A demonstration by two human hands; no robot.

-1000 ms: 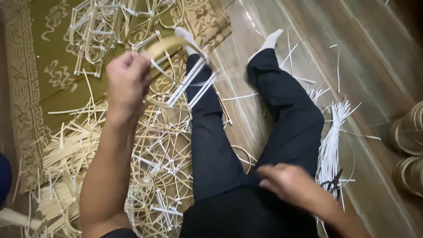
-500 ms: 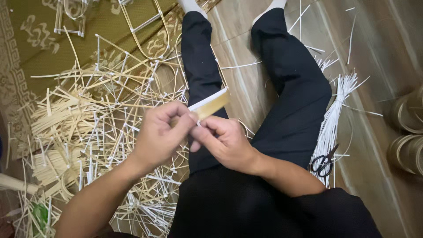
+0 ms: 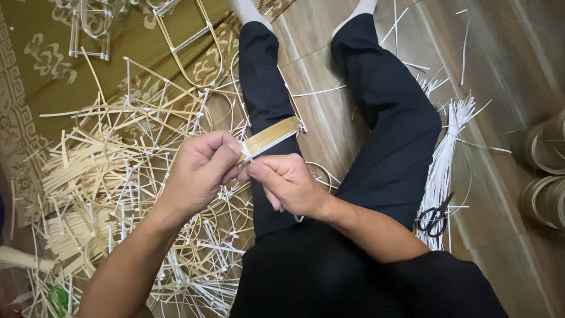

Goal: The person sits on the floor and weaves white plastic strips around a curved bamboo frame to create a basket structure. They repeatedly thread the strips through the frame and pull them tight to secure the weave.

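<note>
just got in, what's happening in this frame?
A person sits on the wooden floor with legs stretched out, both hands together over the lap. The left hand and right hand each pinch one end of a bundle of flat tan bamboo strips, where a white tie wraps it. A heap of pale tied bamboo frames lies to the left, white strips and black scissors to the right.

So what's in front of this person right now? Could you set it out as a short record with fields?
Left hand: pinches a curved bamboo strip at its white binding
Right hand: fingertips on the same binding
Left side: heap of bound bamboo frames on a patterned mat
Right side: bundle of white strands, black scissors
Seat: wooden floor, legs stretched out
</note>
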